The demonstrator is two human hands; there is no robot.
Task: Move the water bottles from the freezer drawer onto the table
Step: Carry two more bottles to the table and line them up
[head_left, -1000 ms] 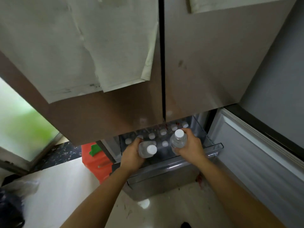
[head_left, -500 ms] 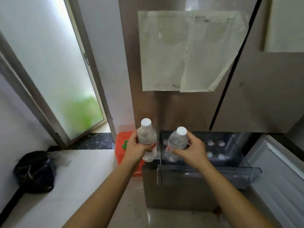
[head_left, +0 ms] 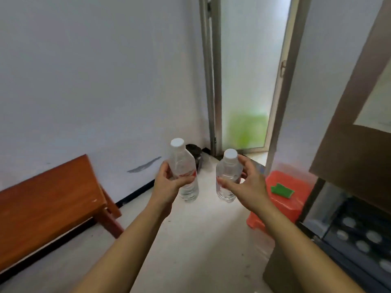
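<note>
Water bottles [head_left: 188,191], two of them, are up in the air over the floor [head_left: 201,233], roughly between the near end of the table [head_left: 48,195] and the open freezer drawer [head_left: 279,269]. The left hand [head_left: 167,185] has fingers and thumb wrapped round the waist of the left bottle [head_left: 179,161], at its red label. The right hand [head_left: 249,185] clasps the right bottle [head_left: 228,172] from the side, thumb low across the front and fingers up behind the shoulder.

Both bottles ride cap-up, only slightly tilted and apart from each other. To my eye they are gripped mid-body so that one goes in each hand per trip, and either can be stood straight down on its base. The table lies off to the left, with nothing from the drawer on the part I can see.

Rows of white caps [head_left: 349,222] show in the drawer, so I'd judge plenty remains. A red stool [head_left: 283,199] stands just beside the drawer, clear of the way across.
</note>
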